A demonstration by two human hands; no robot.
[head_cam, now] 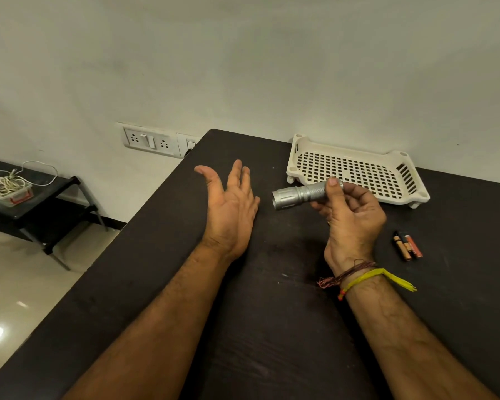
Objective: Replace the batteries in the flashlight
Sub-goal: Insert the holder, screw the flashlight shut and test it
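While the person looks down from a head-worn camera, a dark table (271, 327) fills the lower and right part of the view; at about one o'clock from its middle, against the pale wall, sits a white slotted tray (355, 168) with nothing visible in it; at nine o'clock, off the table, a low black side table (55, 186) carries a tub of tangled white cable (6, 186); a wall socket plate (150, 140) sits at eleven o'clock. The left hand (231, 206) hovers open, fingers straight and spread, holding nothing; the right hand (349, 212), threads tied at its wrist, grips the silver flashlight (300, 194) by its knurled rear, thumb on top, lens end pointing to nine o'clock, lifted off the table just in front of the tray. At three o'clock from that hand lie three small batteries (407, 246), side by side and touching, well apart from the flashlight.

Judging by this, the torch is yet to be opened; it would go best with the left hand bracing the head while the right twists the tail cap, keeping the tube level so cells do not spill.

No brand or lettering is readable on the batteries or flashlight.
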